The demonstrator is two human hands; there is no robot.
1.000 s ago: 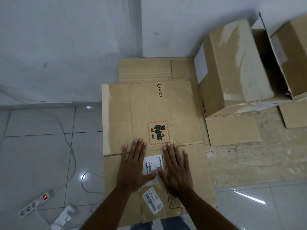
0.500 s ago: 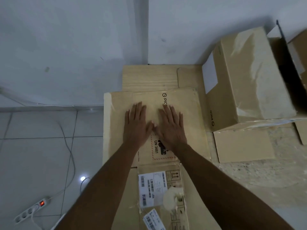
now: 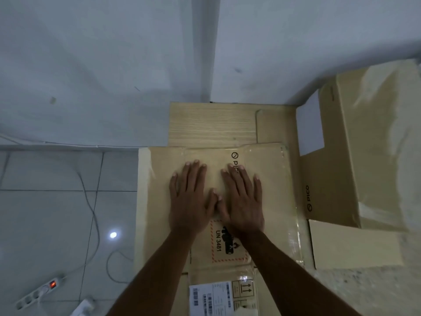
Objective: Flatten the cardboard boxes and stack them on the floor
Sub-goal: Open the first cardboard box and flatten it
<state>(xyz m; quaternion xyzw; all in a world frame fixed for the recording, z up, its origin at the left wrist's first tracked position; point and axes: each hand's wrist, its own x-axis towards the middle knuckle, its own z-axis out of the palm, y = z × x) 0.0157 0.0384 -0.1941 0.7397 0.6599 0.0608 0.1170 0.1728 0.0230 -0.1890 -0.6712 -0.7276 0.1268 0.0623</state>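
While our forearms reach out from the bottom edge, we see a shipping label (image 3: 210, 297) nearest us on the flat box (image 3: 271, 201), which lies on the floor. Farther along, our left hand (image 3: 190, 201) and right hand (image 3: 242, 201) lie palm-down on it, fingers spread, thumbs touching. Beyond lies a wood-grain board (image 3: 211, 125) against the wall. To the right stands an unflattened box (image 3: 355, 156); a power strip (image 3: 39, 293) lies at left.
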